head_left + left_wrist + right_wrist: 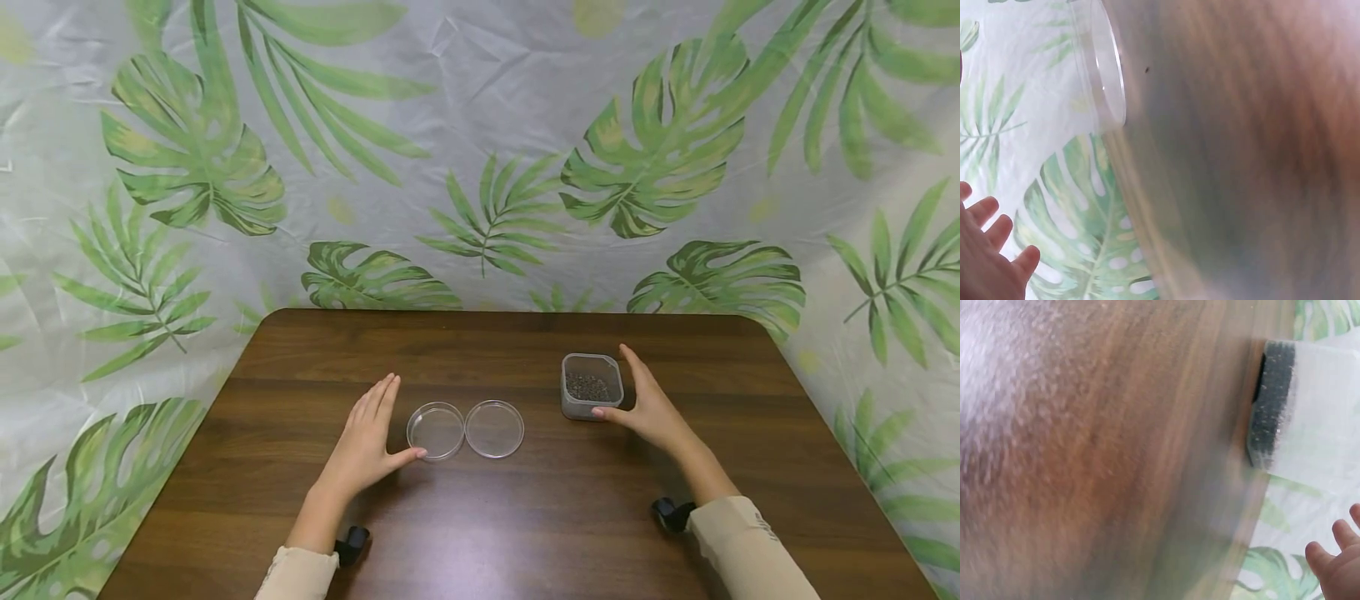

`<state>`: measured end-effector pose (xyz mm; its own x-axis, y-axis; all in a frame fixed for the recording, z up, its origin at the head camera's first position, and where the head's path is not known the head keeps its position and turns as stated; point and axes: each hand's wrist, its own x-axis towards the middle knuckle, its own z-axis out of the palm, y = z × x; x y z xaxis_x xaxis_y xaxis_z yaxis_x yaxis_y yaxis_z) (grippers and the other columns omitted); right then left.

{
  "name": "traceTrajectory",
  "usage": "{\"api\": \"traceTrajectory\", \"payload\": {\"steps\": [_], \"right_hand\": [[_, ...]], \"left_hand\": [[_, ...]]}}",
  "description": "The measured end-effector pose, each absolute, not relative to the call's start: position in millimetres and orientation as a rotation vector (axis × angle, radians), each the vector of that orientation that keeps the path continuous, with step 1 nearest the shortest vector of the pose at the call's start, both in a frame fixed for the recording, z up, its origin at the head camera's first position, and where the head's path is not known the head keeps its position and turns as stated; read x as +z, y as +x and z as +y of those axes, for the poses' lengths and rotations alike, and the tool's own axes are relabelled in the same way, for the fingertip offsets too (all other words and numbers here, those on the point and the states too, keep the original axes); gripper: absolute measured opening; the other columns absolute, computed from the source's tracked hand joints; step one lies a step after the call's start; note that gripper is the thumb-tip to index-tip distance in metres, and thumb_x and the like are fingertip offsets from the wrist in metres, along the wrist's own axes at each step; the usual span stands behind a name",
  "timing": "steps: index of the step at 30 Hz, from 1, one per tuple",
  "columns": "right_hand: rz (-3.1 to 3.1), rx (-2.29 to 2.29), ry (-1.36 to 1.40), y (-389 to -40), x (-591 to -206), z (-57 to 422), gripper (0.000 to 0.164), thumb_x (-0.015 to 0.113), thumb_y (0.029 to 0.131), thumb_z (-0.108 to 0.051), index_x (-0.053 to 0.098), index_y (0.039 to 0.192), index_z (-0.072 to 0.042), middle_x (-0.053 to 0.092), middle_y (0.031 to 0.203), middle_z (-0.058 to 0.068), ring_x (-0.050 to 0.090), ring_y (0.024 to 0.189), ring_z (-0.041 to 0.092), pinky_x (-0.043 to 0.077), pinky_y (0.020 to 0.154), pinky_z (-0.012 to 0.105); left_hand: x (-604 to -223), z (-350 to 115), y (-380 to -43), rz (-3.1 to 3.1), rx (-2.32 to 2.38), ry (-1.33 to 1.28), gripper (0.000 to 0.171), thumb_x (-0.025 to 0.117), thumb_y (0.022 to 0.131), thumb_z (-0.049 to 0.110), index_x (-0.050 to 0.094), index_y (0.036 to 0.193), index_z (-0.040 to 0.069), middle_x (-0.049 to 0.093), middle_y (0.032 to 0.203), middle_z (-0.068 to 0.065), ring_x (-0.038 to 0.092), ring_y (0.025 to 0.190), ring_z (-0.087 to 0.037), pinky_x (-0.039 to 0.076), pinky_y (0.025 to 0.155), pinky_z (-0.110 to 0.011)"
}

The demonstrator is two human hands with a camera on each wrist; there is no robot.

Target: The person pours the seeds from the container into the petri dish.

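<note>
Two round clear petri dish halves lie side by side on the brown table: a left one (437,457) and a right one (495,456). My left hand (362,442) is beside the left half, fingers straight and thumb apart, its tip at the rim; contact is unclear. To the right stands a square clear plastic container (579,412) holding dark grains (587,387). Around its right side spreads my right hand (654,410), with the thumb at the front corner and fingers extended behind. In the right wrist view, the grains (1275,403) form a layer along the container's bottom.
The wooden table (480,517) has rounded far corners. Behind it hangs a pale cloth (495,100) printed with green leaves. Dark straps with small devices are on both wrists, just beyond the light sleeves (750,542).
</note>
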<state>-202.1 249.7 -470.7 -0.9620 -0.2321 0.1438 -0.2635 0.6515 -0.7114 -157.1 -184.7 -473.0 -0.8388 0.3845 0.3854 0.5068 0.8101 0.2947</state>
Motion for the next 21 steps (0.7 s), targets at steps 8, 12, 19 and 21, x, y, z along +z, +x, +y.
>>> {"api": "traceTrajectory", "payload": {"steps": [8,12,19,21], "right_hand": [[-2.765,1.359,0.366,-206.6,-482.9,249.8,0.111,0.078,0.068,-0.036,0.001,0.146,-0.017,0.014,0.146,0.016,0.013,0.131,0.038,0.019,0.100,0.061],[-2.721,1.483,0.351,-209.0,-489.4,250.3,0.108,0.078,0.070,-0.029,0.001,0.145,-0.012,0.014,0.145,0.020,0.013,0.131,0.039,0.018,0.101,0.060],[-2.698,1.648,0.328,-213.7,-500.1,250.5,0.106,0.076,0.073,-0.022,-0.002,0.145,-0.013,0.010,0.144,0.025,0.012,0.130,0.041,0.018,0.103,0.058],[-2.690,1.665,0.324,-214.6,-501.9,250.1,0.105,0.076,0.073,-0.022,-0.001,0.145,-0.012,0.012,0.143,0.027,0.015,0.128,0.043,0.021,0.101,0.059]], "left_hand": [[-486.6,-180.5,-155.2,-2.737,-0.823,-0.546,0.113,0.068,0.065,0.060,0.005,0.146,0.013,0.016,0.146,-0.011,0.018,0.131,-0.033,0.023,0.105,-0.049],[-490.5,-178.2,-154.0,-2.760,-0.986,-0.492,0.113,0.069,0.065,0.059,0.005,0.145,0.013,0.015,0.146,-0.013,0.015,0.131,-0.034,0.024,0.103,-0.053],[-499.5,-176.0,-155.2,-2.802,-1.207,-0.421,0.115,0.077,0.060,0.052,0.011,0.144,0.008,0.017,0.144,-0.018,0.016,0.130,-0.038,0.025,0.100,-0.059],[-503.7,-175.9,-156.0,-2.810,-1.261,-0.402,0.115,0.079,0.059,0.048,0.012,0.144,0.007,0.018,0.143,-0.019,0.021,0.128,-0.039,0.027,0.099,-0.058]]}}
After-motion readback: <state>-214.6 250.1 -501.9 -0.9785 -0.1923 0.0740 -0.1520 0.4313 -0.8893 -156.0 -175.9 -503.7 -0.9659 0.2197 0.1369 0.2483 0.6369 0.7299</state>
